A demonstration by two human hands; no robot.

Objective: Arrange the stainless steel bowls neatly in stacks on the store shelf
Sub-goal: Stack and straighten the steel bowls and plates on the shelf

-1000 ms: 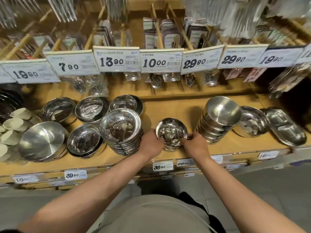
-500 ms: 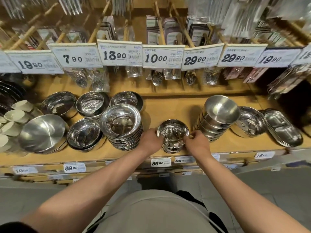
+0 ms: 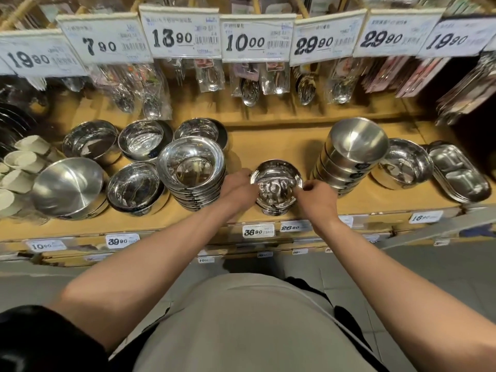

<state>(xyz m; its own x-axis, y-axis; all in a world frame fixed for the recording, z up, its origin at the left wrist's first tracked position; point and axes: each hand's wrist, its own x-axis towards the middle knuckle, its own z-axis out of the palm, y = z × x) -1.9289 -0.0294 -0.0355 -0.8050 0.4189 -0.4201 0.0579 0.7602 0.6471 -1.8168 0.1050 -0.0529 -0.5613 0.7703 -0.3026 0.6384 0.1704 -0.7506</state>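
Observation:
A short stack of small shiny steel bowls (image 3: 276,181) stands near the front middle of the wooden shelf (image 3: 271,146). My left hand (image 3: 237,187) grips its left rim and my right hand (image 3: 315,197) pinches its right rim. To the left stands a taller stack of wider bowls (image 3: 192,167). On the right a leaning stack of matte bowls (image 3: 349,154) rises higher.
More steel bowls (image 3: 67,187) sit along the left of the shelf, with white cups (image 3: 21,162) at the far left. A single bowl (image 3: 402,163) and divided trays (image 3: 459,173) lie at the right. Price tags (image 3: 256,38) and packaged spoons hang above.
The small stack stays between my hands in the same spot. My head has moved closer to the shelf, so everything looks larger.

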